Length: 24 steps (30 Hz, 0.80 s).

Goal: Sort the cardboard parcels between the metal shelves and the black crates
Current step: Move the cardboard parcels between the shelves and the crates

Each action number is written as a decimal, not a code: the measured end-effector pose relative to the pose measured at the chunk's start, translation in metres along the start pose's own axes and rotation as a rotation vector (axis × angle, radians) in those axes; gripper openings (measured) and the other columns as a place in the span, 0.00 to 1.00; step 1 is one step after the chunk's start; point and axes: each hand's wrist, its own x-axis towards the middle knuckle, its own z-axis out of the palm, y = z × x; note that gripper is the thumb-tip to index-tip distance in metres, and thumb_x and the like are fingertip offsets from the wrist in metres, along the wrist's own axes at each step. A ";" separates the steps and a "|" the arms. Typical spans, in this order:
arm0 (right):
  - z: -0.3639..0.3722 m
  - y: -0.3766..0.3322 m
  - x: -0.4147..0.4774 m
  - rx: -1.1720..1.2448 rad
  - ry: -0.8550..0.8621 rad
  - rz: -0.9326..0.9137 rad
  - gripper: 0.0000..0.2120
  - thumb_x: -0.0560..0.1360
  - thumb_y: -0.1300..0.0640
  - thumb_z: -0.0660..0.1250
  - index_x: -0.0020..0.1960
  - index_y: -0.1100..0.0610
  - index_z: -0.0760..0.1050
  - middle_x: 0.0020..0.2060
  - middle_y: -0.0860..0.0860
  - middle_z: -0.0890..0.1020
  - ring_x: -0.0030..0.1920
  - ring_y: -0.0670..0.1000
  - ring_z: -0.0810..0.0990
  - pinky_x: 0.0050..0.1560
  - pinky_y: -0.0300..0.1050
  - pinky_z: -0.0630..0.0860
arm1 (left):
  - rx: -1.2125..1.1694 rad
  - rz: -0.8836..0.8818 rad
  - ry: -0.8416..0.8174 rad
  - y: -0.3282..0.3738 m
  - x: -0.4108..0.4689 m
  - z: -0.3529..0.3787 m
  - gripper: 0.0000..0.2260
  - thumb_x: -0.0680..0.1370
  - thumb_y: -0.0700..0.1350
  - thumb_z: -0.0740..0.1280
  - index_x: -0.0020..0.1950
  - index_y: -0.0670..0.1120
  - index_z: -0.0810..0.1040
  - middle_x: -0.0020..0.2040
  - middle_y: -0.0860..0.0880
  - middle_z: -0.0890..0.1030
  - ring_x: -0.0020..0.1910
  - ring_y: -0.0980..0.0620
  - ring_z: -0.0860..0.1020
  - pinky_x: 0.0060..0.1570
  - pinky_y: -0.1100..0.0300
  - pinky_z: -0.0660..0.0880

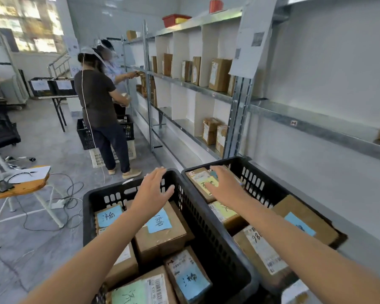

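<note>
Head view: my two empty hands reach over black crates (87, 205) packed with cardboard parcels (160, 238).
My left hand (153, 189) and right hand (224, 185) hover, fingers (217, 170) spread wide, holding nothing. The right is above a yellow-labelled parcel (201, 181) at the right crate's (263, 172) far end. I judge gripping it comes next, bound for the metal shelves (206, 88).

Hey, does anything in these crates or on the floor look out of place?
Yes. A blue-labelled parcel lies tilted across the outer rim of the right crate, not down inside. Also, loose cables trail across the floor.
</note>
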 end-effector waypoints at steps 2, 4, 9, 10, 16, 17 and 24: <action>-0.024 0.008 -0.001 -0.023 0.049 -0.020 0.28 0.79 0.51 0.66 0.76 0.55 0.62 0.72 0.52 0.68 0.69 0.53 0.68 0.69 0.49 0.68 | 0.006 0.085 0.014 0.024 0.012 0.000 0.26 0.80 0.53 0.64 0.77 0.48 0.63 0.77 0.50 0.64 0.77 0.50 0.59 0.77 0.52 0.54; -0.047 0.017 -0.004 -0.024 0.087 -0.026 0.30 0.78 0.48 0.67 0.76 0.54 0.62 0.72 0.50 0.67 0.70 0.52 0.67 0.69 0.47 0.65 | 0.021 0.165 0.018 0.052 0.024 0.002 0.27 0.80 0.53 0.65 0.77 0.47 0.62 0.77 0.50 0.64 0.76 0.51 0.59 0.76 0.55 0.53; -0.103 0.043 -0.017 -0.077 0.182 -0.008 0.34 0.75 0.46 0.71 0.76 0.54 0.62 0.71 0.50 0.69 0.69 0.50 0.69 0.64 0.42 0.65 | -0.013 0.335 -0.017 0.126 0.047 0.019 0.28 0.80 0.53 0.64 0.78 0.47 0.62 0.77 0.50 0.63 0.76 0.53 0.59 0.73 0.59 0.54; -0.115 0.050 -0.021 -0.097 0.201 0.000 0.34 0.75 0.46 0.70 0.76 0.55 0.62 0.72 0.50 0.68 0.70 0.51 0.68 0.65 0.43 0.65 | -0.026 0.362 -0.024 0.140 0.050 0.024 0.28 0.80 0.54 0.64 0.78 0.47 0.62 0.77 0.50 0.63 0.76 0.53 0.59 0.74 0.58 0.55; -0.183 0.090 -0.052 -0.193 0.344 0.091 0.34 0.77 0.45 0.68 0.77 0.56 0.61 0.75 0.52 0.66 0.74 0.51 0.64 0.71 0.46 0.62 | -0.089 0.540 -0.092 0.228 0.063 0.054 0.28 0.80 0.54 0.65 0.78 0.48 0.62 0.77 0.50 0.63 0.77 0.52 0.59 0.76 0.52 0.58; -0.195 0.097 -0.060 -0.208 0.367 0.112 0.33 0.78 0.44 0.67 0.77 0.56 0.61 0.75 0.52 0.65 0.74 0.51 0.63 0.71 0.46 0.62 | -0.098 0.563 -0.101 0.244 0.065 0.059 0.28 0.80 0.54 0.65 0.78 0.48 0.62 0.78 0.50 0.63 0.77 0.52 0.59 0.76 0.52 0.58; -0.281 0.140 -0.120 -0.278 0.515 0.258 0.26 0.80 0.43 0.63 0.73 0.55 0.65 0.70 0.51 0.70 0.70 0.53 0.69 0.68 0.50 0.69 | -0.183 0.701 -0.142 0.351 0.069 0.103 0.28 0.81 0.53 0.64 0.78 0.45 0.62 0.77 0.48 0.63 0.76 0.50 0.60 0.74 0.57 0.54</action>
